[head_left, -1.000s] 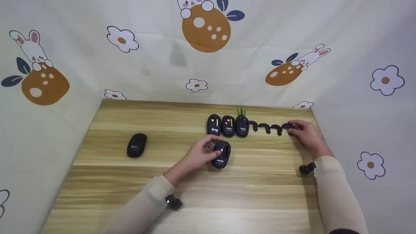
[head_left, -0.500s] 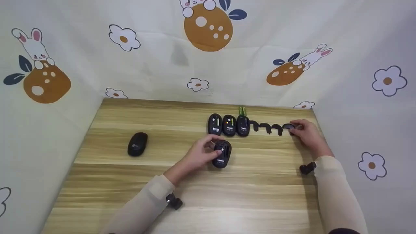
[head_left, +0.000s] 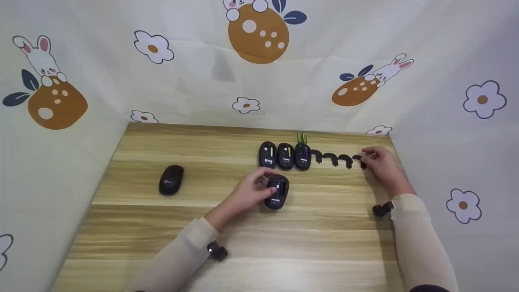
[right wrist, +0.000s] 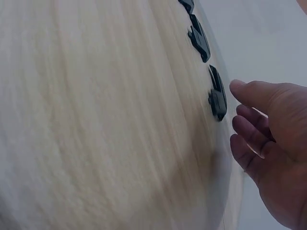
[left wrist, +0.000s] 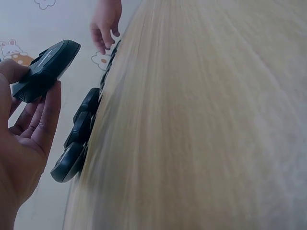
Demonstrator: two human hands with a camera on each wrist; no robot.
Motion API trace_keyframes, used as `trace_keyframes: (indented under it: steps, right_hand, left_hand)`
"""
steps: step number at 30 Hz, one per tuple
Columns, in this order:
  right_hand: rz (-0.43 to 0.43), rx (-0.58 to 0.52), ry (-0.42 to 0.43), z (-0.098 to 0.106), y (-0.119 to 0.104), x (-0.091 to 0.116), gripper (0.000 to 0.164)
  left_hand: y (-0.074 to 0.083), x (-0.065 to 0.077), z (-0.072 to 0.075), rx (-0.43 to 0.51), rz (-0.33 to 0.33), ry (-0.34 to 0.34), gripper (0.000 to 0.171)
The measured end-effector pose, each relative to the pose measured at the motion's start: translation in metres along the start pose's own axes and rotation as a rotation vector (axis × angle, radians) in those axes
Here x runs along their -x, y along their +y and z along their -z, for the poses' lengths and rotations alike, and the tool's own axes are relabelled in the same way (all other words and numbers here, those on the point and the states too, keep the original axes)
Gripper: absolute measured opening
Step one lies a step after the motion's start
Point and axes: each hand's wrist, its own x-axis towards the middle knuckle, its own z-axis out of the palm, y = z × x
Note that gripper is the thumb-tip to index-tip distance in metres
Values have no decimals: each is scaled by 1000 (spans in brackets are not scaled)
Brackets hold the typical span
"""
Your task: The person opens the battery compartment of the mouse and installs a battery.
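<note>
My left hand point(head_left: 245, 192) grips a black computer mouse point(head_left: 277, 200) above the table, its underside and open battery slot facing up. In the left wrist view the held mouse point(left wrist: 45, 72) sits tilted between thumb and fingers. At the right, my right hand point(head_left: 384, 168) is beside the last of several black battery covers point(head_left: 345, 160) laid in a row. The right wrist view has a small gap between that end cover point(right wrist: 218, 103) and the right hand's loosely bent fingers, which hold nothing.
Three upturned mice stand side by side at the back: a left one point(head_left: 267, 155), a middle one point(head_left: 285, 156) and a right one point(head_left: 302, 157). Two green batteries point(head_left: 302, 138) lie behind the right one. Another mouse point(head_left: 171, 180) lies right side up at the left. Patterned cloth walls point(head_left: 194, 89) edge the table.
My right hand has let go of the end battery cover, which now lies on the table in line with the others. The left hand and its mouse have stayed in place.
</note>
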Motion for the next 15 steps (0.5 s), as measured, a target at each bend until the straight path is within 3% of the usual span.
trace_keyframes:
  steps: [8,15]
  right_hand:
    - [55,-89,89,-20,-26,-8,31]
    - [151,-78,50,-50,-55,-22,31]
  left_hand:
    - [2,1,1,-5,28,5,44]
    - [2,1,1,-4,7,5,43]
